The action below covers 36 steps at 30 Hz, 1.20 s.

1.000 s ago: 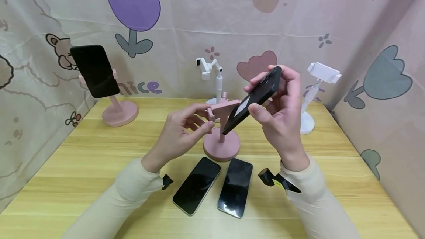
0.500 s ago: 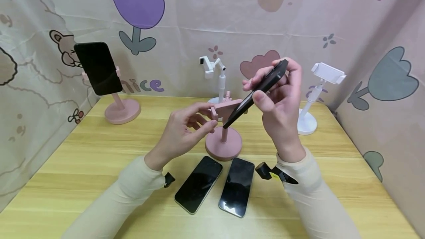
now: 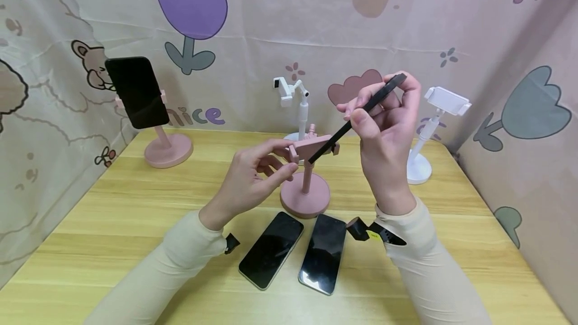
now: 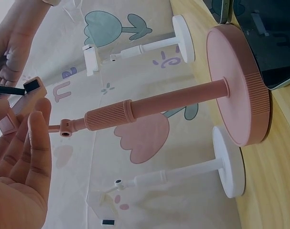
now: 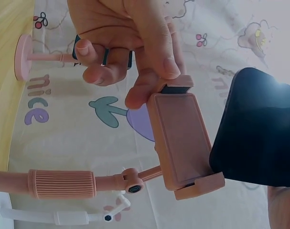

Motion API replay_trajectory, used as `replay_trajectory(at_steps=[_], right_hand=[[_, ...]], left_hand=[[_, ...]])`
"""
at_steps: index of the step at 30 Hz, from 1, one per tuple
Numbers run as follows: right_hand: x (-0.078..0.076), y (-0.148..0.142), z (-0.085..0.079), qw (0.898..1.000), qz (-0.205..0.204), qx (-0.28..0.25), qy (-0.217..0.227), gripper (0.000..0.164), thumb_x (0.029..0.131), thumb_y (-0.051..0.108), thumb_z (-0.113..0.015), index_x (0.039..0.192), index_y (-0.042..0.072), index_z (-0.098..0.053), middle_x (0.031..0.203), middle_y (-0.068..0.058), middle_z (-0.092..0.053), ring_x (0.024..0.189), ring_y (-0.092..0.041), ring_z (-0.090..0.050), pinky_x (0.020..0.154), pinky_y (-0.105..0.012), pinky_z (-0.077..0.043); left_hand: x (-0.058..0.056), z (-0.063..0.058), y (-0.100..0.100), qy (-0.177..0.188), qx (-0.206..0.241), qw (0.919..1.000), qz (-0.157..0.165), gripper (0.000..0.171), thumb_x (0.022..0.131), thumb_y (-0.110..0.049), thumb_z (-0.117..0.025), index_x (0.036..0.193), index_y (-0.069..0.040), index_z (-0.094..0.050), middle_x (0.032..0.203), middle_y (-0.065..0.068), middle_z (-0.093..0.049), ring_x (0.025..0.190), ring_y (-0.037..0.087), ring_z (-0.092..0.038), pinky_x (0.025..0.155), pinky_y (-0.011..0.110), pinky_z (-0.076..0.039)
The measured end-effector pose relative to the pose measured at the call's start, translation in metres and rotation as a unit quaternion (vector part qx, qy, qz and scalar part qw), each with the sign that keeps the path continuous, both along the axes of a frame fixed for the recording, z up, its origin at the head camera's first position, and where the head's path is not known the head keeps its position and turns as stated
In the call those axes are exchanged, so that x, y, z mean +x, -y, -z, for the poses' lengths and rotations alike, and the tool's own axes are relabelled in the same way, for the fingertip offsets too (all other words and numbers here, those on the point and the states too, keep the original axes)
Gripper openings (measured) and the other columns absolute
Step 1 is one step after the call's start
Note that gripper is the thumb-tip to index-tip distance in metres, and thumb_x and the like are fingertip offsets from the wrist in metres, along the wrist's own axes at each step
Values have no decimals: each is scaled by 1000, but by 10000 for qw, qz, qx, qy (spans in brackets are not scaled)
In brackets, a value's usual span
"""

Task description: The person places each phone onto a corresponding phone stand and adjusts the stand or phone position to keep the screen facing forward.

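My left hand [image 3: 253, 174] pinches the left clamp end of the pink phone stand [image 3: 305, 197] between thumb and fingers. In the right wrist view the stand's holder [image 5: 180, 136] has a gap between its two clamp ends. My right hand [image 3: 390, 144] grips a black phone [image 3: 336, 136], tilted and nearly edge-on in the head view. The phone's lower end is close to the holder's right clamp end; whether they touch I cannot tell. On the table in front of the stand lie two dark phones, a left one [image 3: 272, 251] and a right one [image 3: 322, 255].
At the back left another pink stand [image 3: 168, 152] bears a black phone [image 3: 137, 93]. One white stand [image 3: 303, 109] stands behind the middle pink one, another white stand [image 3: 419, 169] at the right. A printed cloth [image 3: 280, 9] hangs behind the wooden table [image 3: 113, 214].
The black phone has turned from showing its back to nearly edge-on, and my right hand has risen slightly with it. My left hand stays at the clamp.
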State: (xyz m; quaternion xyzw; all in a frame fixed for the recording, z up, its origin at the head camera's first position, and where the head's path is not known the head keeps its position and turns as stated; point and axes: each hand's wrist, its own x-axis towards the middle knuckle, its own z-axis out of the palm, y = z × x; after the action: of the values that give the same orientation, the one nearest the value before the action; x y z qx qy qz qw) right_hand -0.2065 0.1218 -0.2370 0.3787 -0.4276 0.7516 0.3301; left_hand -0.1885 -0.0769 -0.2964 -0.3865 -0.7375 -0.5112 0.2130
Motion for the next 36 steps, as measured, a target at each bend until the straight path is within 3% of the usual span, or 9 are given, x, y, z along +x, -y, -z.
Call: replay_trajectory(at_steps=[5, 11, 18, 30, 36], right_hand=[[1, 1, -2, 9999, 38, -159, 17, 46, 72, -7, -62, 110, -3, -36, 78, -18, -49, 62, -27, -53, 72, -43, -53], [0, 2, -2, 9996, 88, -265, -44, 49, 71, -4, -66, 108, -2, -35, 76, -18, -48, 61, -29, -53, 69, -41, -53], [0, 5, -2, 9993, 204, -289, -138, 57, 69, 5, -78, 105, -2, -33, 76, -17, -51, 61, -31, -54, 68, -38, -54], [0, 8, -5, 9973, 732, 15, -91, 53, 68, -1, -71, 104, 1, -32, 75, -23, -54, 63, -32, -63, 63, -31, -56], [2, 12, -7, 9963, 842, 65, -163, 57, 68, 3, -75, 104, 0, -31, 74, -28, -55, 64, -34, -63, 60, -30, -56]], left_hand=[[-2, 1, 0, -69, 15, 10000, 35, 29, 83, 6, -69, 111, 5, -63, 89, 9, -66, 65, 20, -66, 52, 33, -55], [-19, 20, 3, -19, -43, 10000, 12, 31, 87, -10, -71, 117, -6, -64, 92, 0, -66, 70, 9, -66, 54, 27, -56], [-1, -2, -4, -122, -151, 9995, -240, 31, 83, 2, -71, 112, 5, -63, 91, 10, -66, 70, 15, -66, 54, 30, -55], [-1, -5, -8, -108, 31, 9993, -363, 31, 79, 3, -75, 107, 6, -63, 88, 10, -68, 72, 16, -66, 53, 31, -55], [-2, -7, -11, -136, 34, 9992, -382, 25, 78, 3, -76, 100, 5, -65, 86, 9, -69, 71, 15, -65, 53, 30, -55]])
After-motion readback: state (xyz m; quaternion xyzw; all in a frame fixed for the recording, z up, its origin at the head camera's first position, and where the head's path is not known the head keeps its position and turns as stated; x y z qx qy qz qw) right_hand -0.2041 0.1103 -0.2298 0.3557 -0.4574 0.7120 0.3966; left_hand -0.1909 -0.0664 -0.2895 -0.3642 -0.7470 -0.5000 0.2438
